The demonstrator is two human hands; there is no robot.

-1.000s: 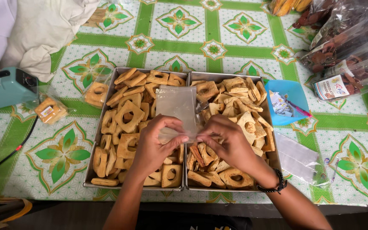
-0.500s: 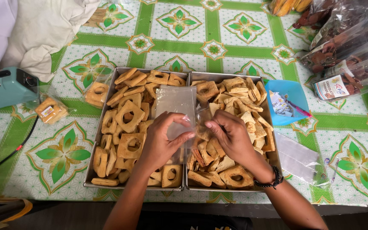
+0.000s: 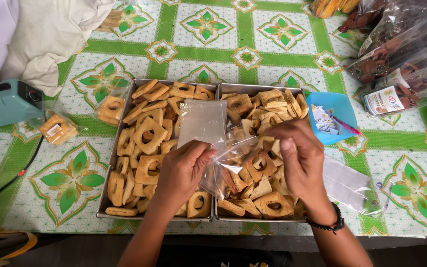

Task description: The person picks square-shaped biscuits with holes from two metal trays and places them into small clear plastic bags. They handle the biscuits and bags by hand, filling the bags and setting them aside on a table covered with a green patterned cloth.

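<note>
While the teal box-shaped heat sealer (image 3: pixel 7 103) sits far out to the left of the left hand (image 3: pixel 181 173), with its black cord (image 3: pixel 11 178) trailing toward the table's near edge, a small sealed clear packet of biscuits (image 3: pixel 57 129) lies between that machine and the left rectangular metal tray (image 3: pixel 116 132). This tray is heaped with golden square ring-shaped biscuits (image 3: pixel 149 134), directly under and beyond the left hand, apparently so that stock lies within easy reach. The left hand comes up from the near edge, wrist low, knuckles up, fingers curled; thumb and fingertips pinch the near-left edge of a small clear plastic bag (image 3: pixel 208 133), which rises away from the hand over the seam between the two trays. Just right of that hand, the bag's lower part bulges open and seems to be held apart for filling. The right hand (image 3: pixel 300 158) hovers over the right rectangular metal tray (image 3: pixel 253 89), palm down, fingers bent and closed on the bag's opposite edge; whether it also grips a biscuit I cannot tell. A dark beaded bracelet (image 3: pixel 328 225) circles its wrist. Beyond this hand stands a blue plastic tub (image 3: pixel 339 106) holding paper slips, and to its right lie flat empty clear bags (image 3: pixel 344 185). Farther right and away are clear packets of dark brown snacks (image 3: pixel 396 49), all on the green-and-white patterned tablecloth (image 3: pixel 273 54).
</note>
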